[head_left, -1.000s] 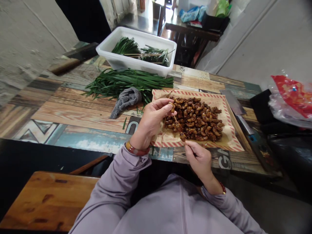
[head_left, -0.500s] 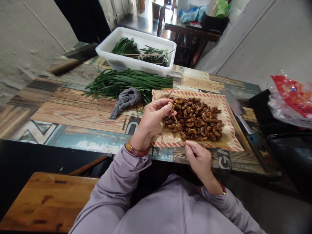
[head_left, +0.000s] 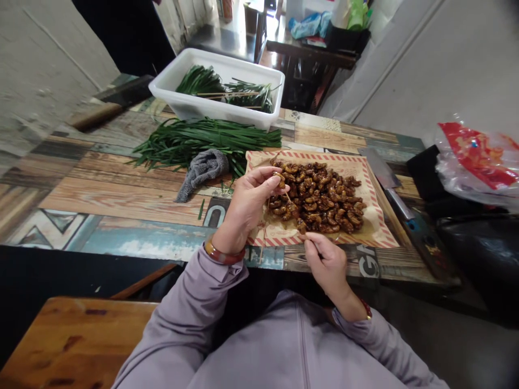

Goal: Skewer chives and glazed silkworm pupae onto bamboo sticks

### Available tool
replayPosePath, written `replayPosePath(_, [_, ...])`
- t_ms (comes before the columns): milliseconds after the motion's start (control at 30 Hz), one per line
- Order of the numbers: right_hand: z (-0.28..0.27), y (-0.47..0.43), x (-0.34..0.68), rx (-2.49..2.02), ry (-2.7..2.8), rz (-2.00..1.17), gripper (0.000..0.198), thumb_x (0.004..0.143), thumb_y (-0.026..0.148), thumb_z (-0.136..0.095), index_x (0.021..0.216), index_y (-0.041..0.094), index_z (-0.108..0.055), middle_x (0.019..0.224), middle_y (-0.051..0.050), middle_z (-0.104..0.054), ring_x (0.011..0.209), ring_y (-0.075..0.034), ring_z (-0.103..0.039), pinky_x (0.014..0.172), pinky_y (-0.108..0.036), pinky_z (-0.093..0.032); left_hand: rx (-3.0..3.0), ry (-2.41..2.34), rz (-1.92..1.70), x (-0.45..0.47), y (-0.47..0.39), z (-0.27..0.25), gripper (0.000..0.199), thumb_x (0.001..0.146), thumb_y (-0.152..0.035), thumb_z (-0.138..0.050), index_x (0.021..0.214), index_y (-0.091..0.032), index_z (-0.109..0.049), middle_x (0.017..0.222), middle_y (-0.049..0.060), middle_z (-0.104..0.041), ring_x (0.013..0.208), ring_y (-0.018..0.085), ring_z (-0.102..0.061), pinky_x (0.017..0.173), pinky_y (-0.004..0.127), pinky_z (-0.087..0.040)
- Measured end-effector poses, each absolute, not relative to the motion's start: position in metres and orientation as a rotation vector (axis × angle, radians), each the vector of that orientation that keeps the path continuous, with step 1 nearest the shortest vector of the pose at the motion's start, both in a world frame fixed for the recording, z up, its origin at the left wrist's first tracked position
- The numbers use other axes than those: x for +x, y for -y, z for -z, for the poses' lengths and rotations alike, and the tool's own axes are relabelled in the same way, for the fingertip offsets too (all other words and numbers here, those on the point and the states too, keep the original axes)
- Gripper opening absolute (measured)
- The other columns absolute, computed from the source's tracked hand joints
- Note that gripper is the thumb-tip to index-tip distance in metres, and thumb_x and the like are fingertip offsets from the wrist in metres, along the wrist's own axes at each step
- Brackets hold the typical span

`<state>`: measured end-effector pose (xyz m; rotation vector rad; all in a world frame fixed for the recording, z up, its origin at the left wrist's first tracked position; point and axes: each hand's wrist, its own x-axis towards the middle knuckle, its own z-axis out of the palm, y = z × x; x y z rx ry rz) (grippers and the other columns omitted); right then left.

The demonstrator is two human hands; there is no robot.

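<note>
A heap of glossy brown curled morsels (head_left: 324, 200), perhaps insects, lies on striped paper (head_left: 383, 232). My left hand (head_left: 249, 197), at the heap's left edge, pinches one brown curled morsel (head_left: 279, 179) between thumb and fingers. From there a thin wooden skewer (head_left: 288, 196) slants down toward my right hand (head_left: 327, 260). That hand is closed at the paper's near edge, gripping the skewer's lower end. A dark morsel (head_left: 301, 226) sits on the skewer just above my right fingertips. My left palm hides part of the paper.
Long green chives (head_left: 206, 138) lie behind a grey cloth (head_left: 203, 170). Beyond stands a white tub (head_left: 219, 111) holding more greens and several skewers. A cleaver (head_left: 383, 167) lies right of the paper, near a red-and-clear plastic bag (head_left: 482, 156). A wooden stool (head_left: 81, 335) is at lower left.
The whole view has shifted slightly, moving the table scene left in the picture. Both hands keep nearly the same hold on the morsel and skewer.
</note>
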<state>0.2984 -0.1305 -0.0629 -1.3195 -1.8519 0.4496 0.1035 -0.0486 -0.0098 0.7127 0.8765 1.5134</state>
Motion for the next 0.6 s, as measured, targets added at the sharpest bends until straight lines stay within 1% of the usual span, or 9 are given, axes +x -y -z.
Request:
replayPosePath(100, [0.0638, 0.1304, 0.2982, -1.322, 1.845, -0.44, 0.021, 0.093, 0.028, -0.053, 0.093, 0.022, -0.073, 0.085, -0.003, -0.08, 0.072, -0.017, -0.076, 0.064, -0.024, -0.06, 0.716, -0.869, -1.509, 0.1044, 0.0484, 0.0107, 0.03, 0.063, -0.03, -0.087, 0.087, -0.016, -0.074, 0.081, 0.001, -0.069, 0.071, 0.011, -0.065, 0.071, 0.027, -0.058])
replayPosePath(333, [0.0618, 0.1298, 0.298, -1.283, 1.852, -0.41, 0.02, 0.092, 0.026, -0.055, 0.092, 0.023, -0.075, 0.083, -0.002, -0.079, 0.067, -0.016, -0.075, 0.063, -0.023, -0.06, 0.737, -0.862, -1.458, 0.1047, 0.0507, 0.0103, 0.029, 0.066, -0.03, -0.085, 0.089, -0.016, -0.074, 0.079, 0.002, -0.071, 0.071, 0.012, -0.067, 0.072, 0.026, -0.057])
replayPosePath(433, [0.0605, 0.1297, 0.2985, -1.288, 1.85, -0.416, 0.021, 0.092, 0.027, -0.055, 0.091, 0.024, -0.076, 0.082, -0.002, -0.08, 0.068, -0.016, -0.075, 0.063, -0.024, -0.061, 0.734, -0.859, -1.411, 0.1041, 0.0522, 0.0094, 0.03, 0.066, -0.029, -0.085, 0.09, -0.016, -0.075, 0.079, 0.002, -0.072, 0.069, 0.012, -0.067, 0.072, 0.027, -0.057])
replayPosePath(600, [0.0603, 0.1298, 0.2989, -1.308, 1.836, -0.418, 0.022, 0.092, 0.028, -0.055, 0.091, 0.024, -0.076, 0.082, -0.002, -0.08, 0.068, -0.017, -0.075, 0.064, -0.025, -0.061, 0.704, -0.838, -1.39, 0.1032, 0.0532, 0.0102, 0.031, 0.065, -0.03, -0.086, 0.09, -0.015, -0.075, 0.078, 0.002, -0.071, 0.072, 0.013, -0.067, 0.073, 0.028, -0.058])
